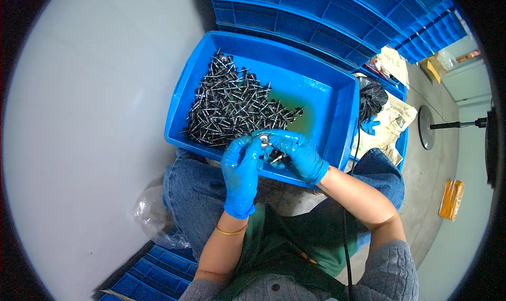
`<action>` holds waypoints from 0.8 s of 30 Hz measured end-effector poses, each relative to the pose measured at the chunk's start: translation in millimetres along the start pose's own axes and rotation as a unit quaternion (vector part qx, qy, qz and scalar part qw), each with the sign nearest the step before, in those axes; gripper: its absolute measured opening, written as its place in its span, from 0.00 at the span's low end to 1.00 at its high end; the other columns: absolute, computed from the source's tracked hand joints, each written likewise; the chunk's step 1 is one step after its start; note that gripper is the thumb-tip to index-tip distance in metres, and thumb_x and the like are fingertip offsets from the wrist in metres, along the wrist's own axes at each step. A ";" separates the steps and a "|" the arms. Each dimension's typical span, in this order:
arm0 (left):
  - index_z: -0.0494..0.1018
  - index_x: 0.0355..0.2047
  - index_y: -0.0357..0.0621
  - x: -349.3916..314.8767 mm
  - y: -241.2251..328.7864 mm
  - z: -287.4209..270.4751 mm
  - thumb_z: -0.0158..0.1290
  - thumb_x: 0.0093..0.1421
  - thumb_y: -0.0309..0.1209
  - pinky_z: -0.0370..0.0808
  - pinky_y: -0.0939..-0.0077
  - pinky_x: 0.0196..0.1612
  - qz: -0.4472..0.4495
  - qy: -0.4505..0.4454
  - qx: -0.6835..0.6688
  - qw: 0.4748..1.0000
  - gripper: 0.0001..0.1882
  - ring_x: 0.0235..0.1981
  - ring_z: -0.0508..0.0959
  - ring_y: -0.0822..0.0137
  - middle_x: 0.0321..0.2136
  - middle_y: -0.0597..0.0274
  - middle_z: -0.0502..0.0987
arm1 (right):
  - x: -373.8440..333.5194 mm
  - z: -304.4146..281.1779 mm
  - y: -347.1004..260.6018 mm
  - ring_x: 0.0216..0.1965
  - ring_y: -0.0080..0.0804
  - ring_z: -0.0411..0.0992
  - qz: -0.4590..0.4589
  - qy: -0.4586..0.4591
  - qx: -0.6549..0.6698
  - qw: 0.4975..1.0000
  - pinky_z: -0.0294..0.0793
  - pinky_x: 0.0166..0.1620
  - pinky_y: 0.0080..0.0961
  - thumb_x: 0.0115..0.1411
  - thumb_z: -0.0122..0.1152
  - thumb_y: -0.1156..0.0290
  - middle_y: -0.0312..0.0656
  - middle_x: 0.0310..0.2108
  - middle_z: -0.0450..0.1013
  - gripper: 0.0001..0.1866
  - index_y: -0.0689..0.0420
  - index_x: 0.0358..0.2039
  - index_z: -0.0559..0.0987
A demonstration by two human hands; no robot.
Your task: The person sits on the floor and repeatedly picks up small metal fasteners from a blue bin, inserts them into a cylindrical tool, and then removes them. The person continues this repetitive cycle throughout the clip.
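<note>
A blue plastic bin (316, 69) in front of me holds a heap of small metal pins with dark round heads (232, 106). Over its near rim, both hands, in wet blue gloves, meet fingertip to fingertip. Between them is one small part with a pale round end (264, 139). My left hand (240, 172) is closed, thumb and fingers pinching this part from the left. My right hand (301, 153) is closed on it from the right, with more dark-headed pins (278, 157) showing under its curled fingers. Just how each fingertip grips is hidden.
Murky yellowish liquid (300, 116) lies in the bin's right half. Stacked blue crates (300, 16) rise behind it; a white wall (95, 90) stands close on the left. At right are a black plastic bag (372, 96), brown paper (392, 122) and a round-based stand (426, 127). A black cable (346, 238) hangs over my lap.
</note>
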State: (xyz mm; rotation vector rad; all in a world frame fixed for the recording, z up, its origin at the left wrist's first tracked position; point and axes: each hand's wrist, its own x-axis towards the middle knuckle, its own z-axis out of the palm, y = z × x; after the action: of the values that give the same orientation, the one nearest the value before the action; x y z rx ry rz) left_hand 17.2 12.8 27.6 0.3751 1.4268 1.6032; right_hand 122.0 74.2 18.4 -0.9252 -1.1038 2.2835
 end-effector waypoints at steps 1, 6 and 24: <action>0.67 0.20 0.41 -0.2 -0.2 0.6 0.45 0.50 0.24 0.54 0.90 0.13 0.000 0.001 -0.001 1.000 0.03 0.12 0.58 0.84 0.13 0.72 0.63 | 0.3 -1.0 0.0 0.29 0.16 0.65 0.009 0.001 0.015 1.000 0.67 0.30 0.14 0.53 0.47 0.68 0.33 0.29 0.69 0.13 0.58 0.38 0.70; 0.66 0.25 0.42 1.4 -1.6 -4.4 0.46 0.51 0.27 0.59 0.90 0.17 -0.011 -0.038 0.007 0.999 0.02 0.17 0.63 0.82 0.17 0.70 0.66 | 2.5 -6.6 2.5 0.25 0.16 0.66 0.035 0.014 0.014 0.999 0.66 0.28 0.13 0.52 0.47 0.69 0.33 0.27 0.69 0.12 0.58 0.37 0.71; 0.65 0.27 0.43 -5.8 -6.1 -16.7 0.41 0.53 0.33 0.61 0.83 0.20 -0.196 -0.094 -0.429 0.877 0.07 0.22 0.65 0.71 0.23 0.63 0.65 | 117.0 -42.5 57.1 0.27 0.24 0.68 -0.064 -0.005 -0.240 0.969 0.68 0.32 0.20 0.45 0.53 0.72 0.36 0.30 0.71 0.13 0.54 0.35 0.72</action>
State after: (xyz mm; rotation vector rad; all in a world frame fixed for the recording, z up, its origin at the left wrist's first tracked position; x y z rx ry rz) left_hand 10.5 -2.6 19.4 -0.2657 0.4892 1.6222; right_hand 67.8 136.1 -91.1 -0.9800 -1.7113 1.9507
